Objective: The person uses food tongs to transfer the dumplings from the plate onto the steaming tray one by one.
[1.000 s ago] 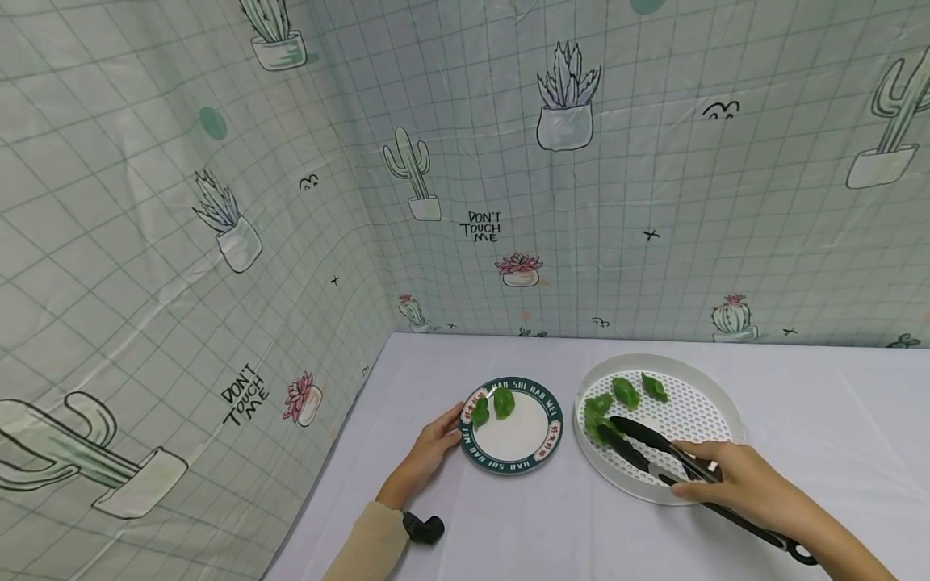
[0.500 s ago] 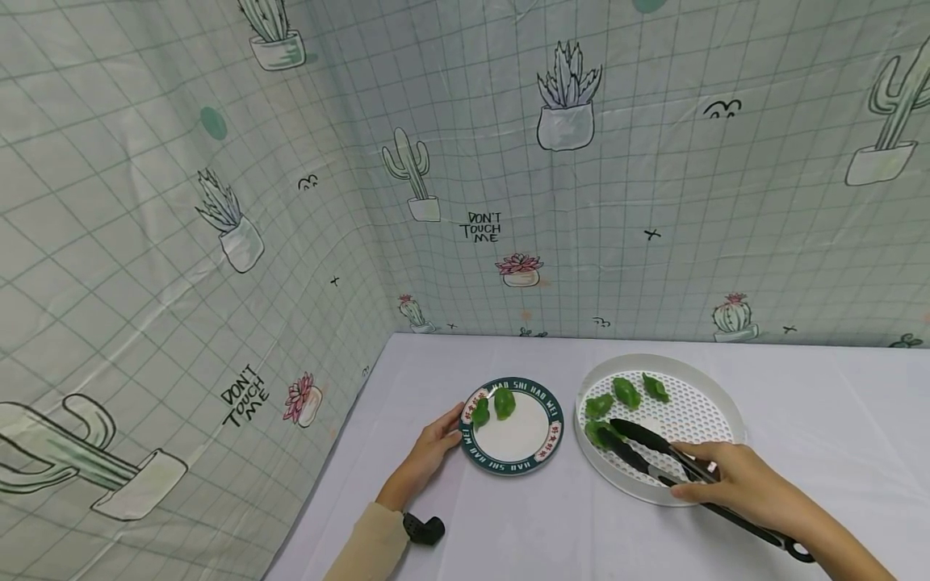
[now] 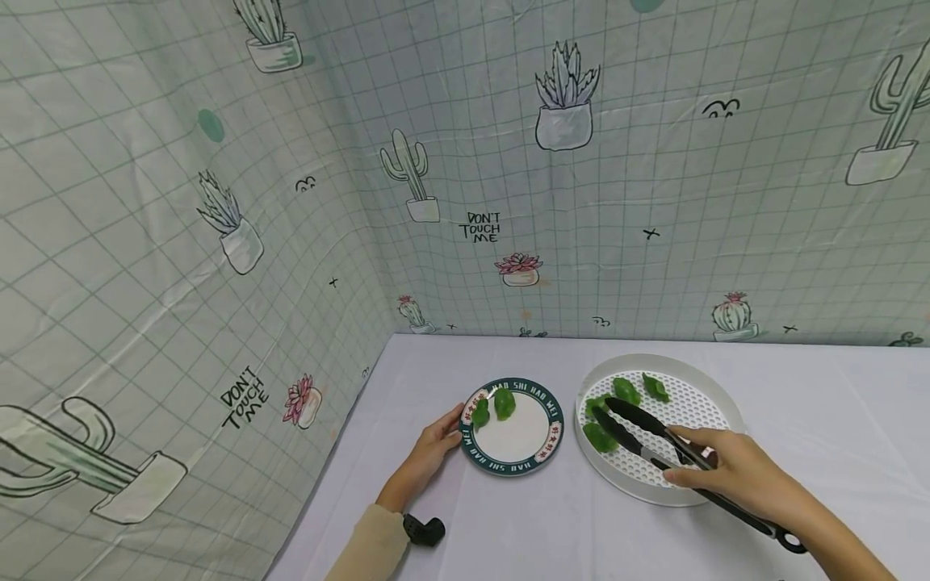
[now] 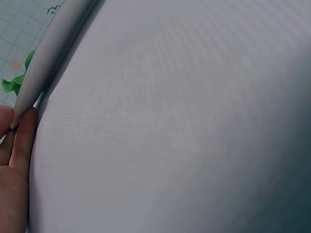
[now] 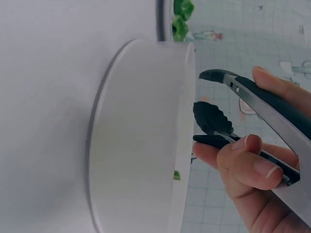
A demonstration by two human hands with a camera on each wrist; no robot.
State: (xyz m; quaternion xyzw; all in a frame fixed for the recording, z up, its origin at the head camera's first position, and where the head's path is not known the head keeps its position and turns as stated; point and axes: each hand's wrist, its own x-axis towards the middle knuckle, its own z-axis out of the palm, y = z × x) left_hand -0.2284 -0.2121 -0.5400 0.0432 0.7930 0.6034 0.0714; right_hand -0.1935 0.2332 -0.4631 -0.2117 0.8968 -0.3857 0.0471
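Observation:
At the left, my left hand [image 3: 429, 452] grips the rim of a round plate [image 3: 511, 466] with a dark green lettered border, thumb on top and fingers under it. Two green leaf pieces [image 3: 504, 403] lie in its upper left part. My right hand [image 3: 737, 464] holds black-tipped tongs [image 3: 635, 414] over a round white basin [image 3: 705, 407] with a perforated bottom. The tongs' two tips stand apart with nothing seen between them. Just below them is a green leaf [image 3: 599, 438]; more leaves [image 3: 626, 392] lie behind, one partly covered by the tips.
Plate and basin stand side by side on a white-covered table [image 3: 508, 532], a narrow gap between them. A patterned cloth [image 3: 603, 202] hangs behind and at the left. A black device [image 3: 424, 529] sits at my left wrist.
The tongs have shifted up and slightly left, off the nearest leaf, which now shows fully. Behind it, two bunched leaves have come apart. My left hand and the plate stay put.

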